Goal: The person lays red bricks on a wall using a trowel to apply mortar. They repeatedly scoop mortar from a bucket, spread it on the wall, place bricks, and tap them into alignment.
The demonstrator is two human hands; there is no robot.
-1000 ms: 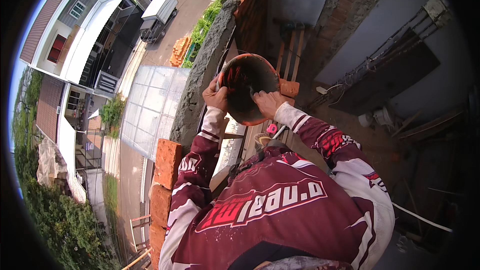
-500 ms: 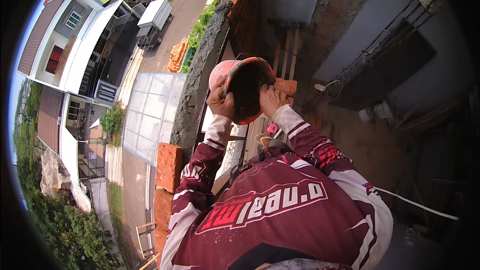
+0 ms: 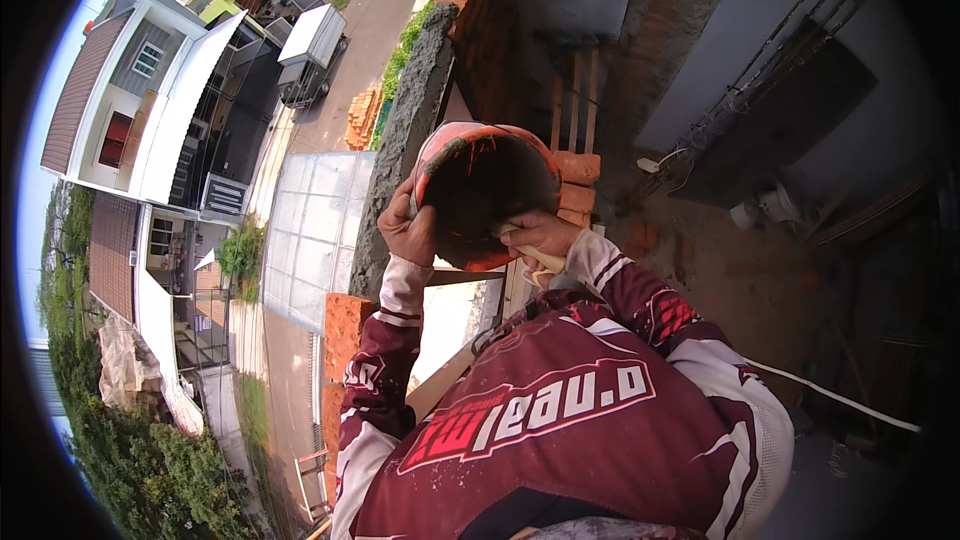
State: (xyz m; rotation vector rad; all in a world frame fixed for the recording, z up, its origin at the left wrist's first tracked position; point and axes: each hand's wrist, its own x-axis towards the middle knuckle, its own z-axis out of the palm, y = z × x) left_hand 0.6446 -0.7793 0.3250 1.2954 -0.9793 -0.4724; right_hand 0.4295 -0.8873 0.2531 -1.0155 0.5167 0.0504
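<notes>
An orange bucket (image 3: 440,155), stained dark inside, is tipped so that its mouth faces me above the wall's inner side. My left hand (image 3: 408,232) is closed on its left rim. At the lower right of the mouth, my right hand (image 3: 543,236) is closed round a pale wooden handle (image 3: 541,258), which sticks out below the fist. Whatever the handle belongs to is hidden in the hand and the dark bucket. Left of the bucket runs the brick wall's top, spread with grey mortar (image 3: 405,110).
Bare orange bricks (image 3: 346,335) form the wall's nearer stretch. More bricks (image 3: 578,168) are stacked right of the bucket, beside wooden slats (image 3: 575,100). Beyond the wall is a drop to a street with a parked truck (image 3: 310,50). A white cable (image 3: 830,395) crosses the right side.
The bucket has come lower and its mouth has turned more toward me. My left hand has moved down and left with it. The pale handle now shows in my right hand.
</notes>
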